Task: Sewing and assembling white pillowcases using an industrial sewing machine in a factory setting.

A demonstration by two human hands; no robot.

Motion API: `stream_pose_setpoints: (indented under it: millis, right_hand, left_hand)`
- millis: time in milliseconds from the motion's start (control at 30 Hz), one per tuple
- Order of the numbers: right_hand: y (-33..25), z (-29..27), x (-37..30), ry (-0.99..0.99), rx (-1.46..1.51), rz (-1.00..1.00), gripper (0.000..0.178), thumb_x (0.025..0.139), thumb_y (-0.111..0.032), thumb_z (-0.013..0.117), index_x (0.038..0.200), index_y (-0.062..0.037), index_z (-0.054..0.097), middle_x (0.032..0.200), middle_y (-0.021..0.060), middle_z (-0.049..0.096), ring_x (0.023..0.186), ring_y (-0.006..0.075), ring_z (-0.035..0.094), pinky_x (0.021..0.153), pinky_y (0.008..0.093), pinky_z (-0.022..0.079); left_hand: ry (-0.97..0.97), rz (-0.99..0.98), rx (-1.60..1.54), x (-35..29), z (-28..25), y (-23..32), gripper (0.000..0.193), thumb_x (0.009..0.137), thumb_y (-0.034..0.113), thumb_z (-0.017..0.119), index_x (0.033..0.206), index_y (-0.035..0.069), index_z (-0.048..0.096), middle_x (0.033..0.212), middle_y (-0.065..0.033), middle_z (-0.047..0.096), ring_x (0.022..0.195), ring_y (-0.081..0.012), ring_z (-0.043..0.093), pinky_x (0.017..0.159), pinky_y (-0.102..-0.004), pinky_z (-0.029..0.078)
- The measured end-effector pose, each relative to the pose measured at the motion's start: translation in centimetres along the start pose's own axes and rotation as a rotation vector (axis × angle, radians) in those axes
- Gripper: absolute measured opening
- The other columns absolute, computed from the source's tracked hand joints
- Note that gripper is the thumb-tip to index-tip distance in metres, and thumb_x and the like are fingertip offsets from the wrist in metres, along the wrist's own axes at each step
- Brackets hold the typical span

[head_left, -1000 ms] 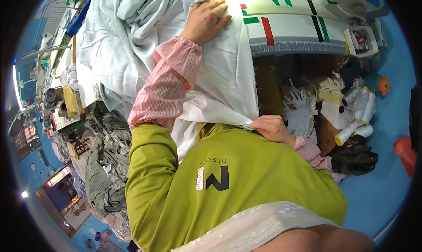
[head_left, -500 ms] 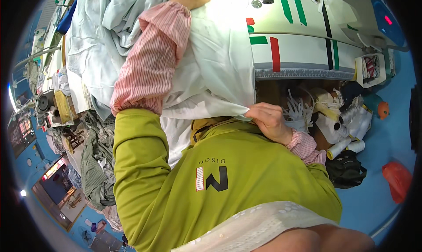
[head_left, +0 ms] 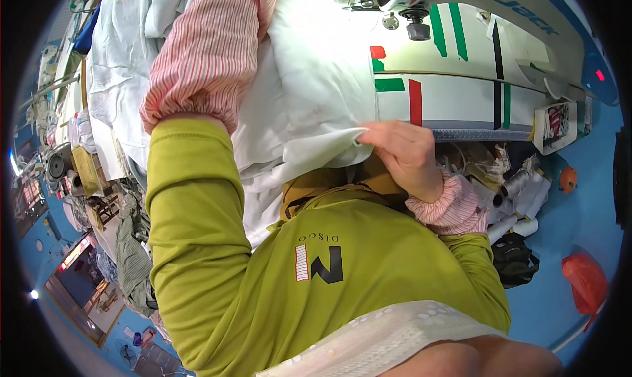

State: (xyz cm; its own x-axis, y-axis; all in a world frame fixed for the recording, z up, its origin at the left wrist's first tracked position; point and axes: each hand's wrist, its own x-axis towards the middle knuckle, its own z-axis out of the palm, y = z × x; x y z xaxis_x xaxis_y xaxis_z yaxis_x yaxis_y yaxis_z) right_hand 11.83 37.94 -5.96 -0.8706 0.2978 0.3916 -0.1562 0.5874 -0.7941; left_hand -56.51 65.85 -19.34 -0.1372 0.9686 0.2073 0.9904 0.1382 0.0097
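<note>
While the right hand (head_left: 407,154) pinches the edge of the white cloth (head_left: 322,100), the left hand is out of view, its grip impossible to tell.

Stretches left arm (head_left: 192,160) forward with left grip out of view; bends right arm (head_left: 454,207) inward, pinching with right grip (head_left: 404,153).

The green sweater (head_left: 382,272) bears small dark letters and a large black-and-red mark, upside down. Blue lettering stands on the sewing machine (head_left: 536,47), whose red display (head_left: 600,75) is too small to read; scale marks line the grey ruler (head_left: 480,135).
</note>
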Motion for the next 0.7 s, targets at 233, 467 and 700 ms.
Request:
stream_pose_setpoints:
  millis: [233, 467, 700]
  right_hand:
    - [4.4, -1.3, 6.5, 0.008, -0.075, 0.196, 0.027, 0.074, 0.014, 0.066, 0.094, -0.0032, 0.07, 0.089, 0.0113, 0.071, 0.077, 0.0264, 0.071, 0.069, 0.032, 0.057]
    - [5.0, -1.4, 9.2, -0.047, -0.056, 0.214, 0.026, 0.079, 0.013, 0.064, 0.097, -0.005, 0.068, 0.092, 0.0072, 0.068, 0.082, 0.0217, 0.067, 0.077, 0.0307, 0.052]
    - [7.4, -1.6, 7.2, 0.006, -0.309, 0.098, 0.031, 0.077, 0.016, 0.058, 0.099, -0.0047, 0.067, 0.103, 0.0079, 0.068, 0.102, 0.0276, 0.065, 0.088, 0.0345, 0.052]
  left_hand:
    - [0.031, -0.075, -0.147, -8.8, 3.7, 4.7, 0.027, 0.088, 0.027, 0.058, 0.107, 0.011, 0.068, 0.12, -0.0167, 0.059, 0.115, -0.0423, 0.053, 0.095, -0.0561, 0.041]
    - [0.111, -0.228, -0.105, -12.1, -6.1, 4.7, 0.032, 0.091, 0.03, 0.057, 0.114, 0.013, 0.069, 0.13, -0.0164, 0.058, 0.122, -0.0423, 0.051, 0.1, -0.0565, 0.04]
    - [0.048, -0.204, -0.43, -7.0, -11.4, 14.6, 0.037, 0.094, 0.034, 0.053, 0.121, 0.013, 0.067, 0.132, -0.0163, 0.06, 0.124, -0.0389, 0.053, 0.104, -0.0535, 0.041]
